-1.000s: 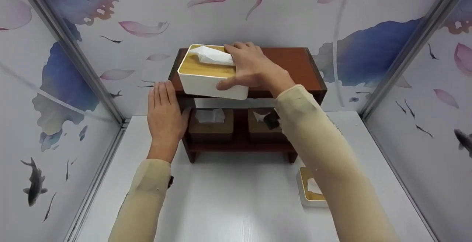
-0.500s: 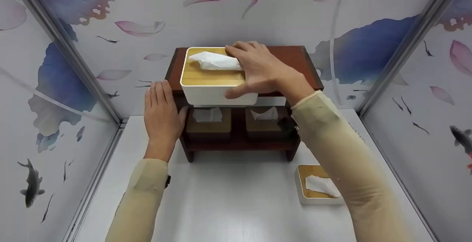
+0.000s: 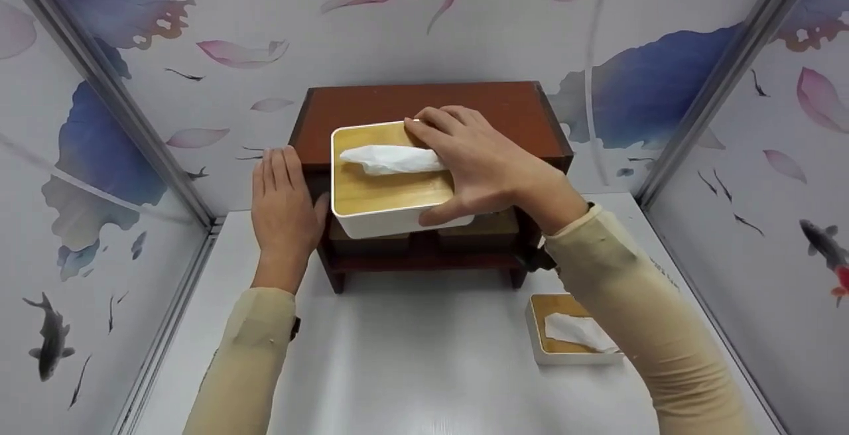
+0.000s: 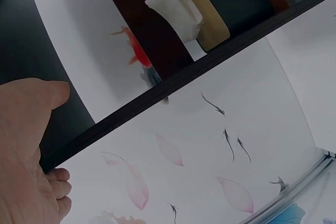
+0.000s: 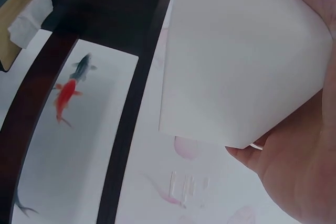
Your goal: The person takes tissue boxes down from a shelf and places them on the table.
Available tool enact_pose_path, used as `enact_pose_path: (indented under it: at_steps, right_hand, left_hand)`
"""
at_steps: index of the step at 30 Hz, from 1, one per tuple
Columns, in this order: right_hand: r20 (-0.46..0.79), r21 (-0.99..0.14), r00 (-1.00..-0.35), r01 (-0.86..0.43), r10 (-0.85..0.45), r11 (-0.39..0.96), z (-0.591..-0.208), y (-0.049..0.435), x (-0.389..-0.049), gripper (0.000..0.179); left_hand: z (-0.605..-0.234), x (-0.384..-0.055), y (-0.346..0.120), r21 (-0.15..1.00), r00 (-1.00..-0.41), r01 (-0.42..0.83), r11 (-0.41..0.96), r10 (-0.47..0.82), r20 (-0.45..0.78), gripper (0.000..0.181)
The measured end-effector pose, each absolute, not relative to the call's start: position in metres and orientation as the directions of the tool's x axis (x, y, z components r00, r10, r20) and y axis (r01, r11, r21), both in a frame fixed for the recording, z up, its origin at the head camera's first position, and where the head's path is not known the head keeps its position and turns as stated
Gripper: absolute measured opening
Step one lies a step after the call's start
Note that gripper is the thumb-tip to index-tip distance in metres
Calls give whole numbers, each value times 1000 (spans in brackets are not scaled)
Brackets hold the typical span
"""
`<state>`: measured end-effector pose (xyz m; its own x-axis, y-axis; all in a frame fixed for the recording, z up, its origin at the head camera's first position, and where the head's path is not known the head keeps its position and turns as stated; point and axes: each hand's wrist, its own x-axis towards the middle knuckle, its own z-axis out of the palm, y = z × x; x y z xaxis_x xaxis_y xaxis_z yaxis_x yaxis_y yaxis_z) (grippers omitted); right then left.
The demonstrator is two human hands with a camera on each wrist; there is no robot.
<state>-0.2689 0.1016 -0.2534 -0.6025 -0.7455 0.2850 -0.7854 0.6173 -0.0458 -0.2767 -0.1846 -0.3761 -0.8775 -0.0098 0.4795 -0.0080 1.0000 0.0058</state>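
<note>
Head view: right hand [image 3: 487,166] grips white tissue box [image 3: 391,189] with wood-toned lid, thumb on near side, fingers over far edge, box held up in front of red-brown shelf [image 3: 424,107]; left hand [image 3: 282,209] lies along the shelf's left side, and second tissue box [image 3: 564,349] sits on white table [image 3: 398,355], front right. Left wrist view: thumb and fingers pinch the side panel's edge; shelved box [image 4: 210,30] inside. Right wrist view: held box's white body spans the right hand's wide grip.
</note>
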Motion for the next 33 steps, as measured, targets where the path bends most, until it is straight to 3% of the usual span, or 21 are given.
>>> enact_pose_path:
  at_steps: [9, 19, 33]
  right_hand:
    - [271, -17, -582, -800, -767, 600, -278, 113, -255, 116]
    - [313, 28, -540, -817, -781, 576, -315, 126, -250, 114]
    - [279, 5, -602, -779, -748, 627, -368, 142, -244, 114]
  left_hand:
    - [-374, -275, -184, 22, -902, -28, 999, -35, 431, 89]
    - [-377, -276, -185, 27, -886, -6, 1000, -18, 462, 90]
    - [-376, -275, -184, -4, -893, -11, 1000, -9, 450, 91]
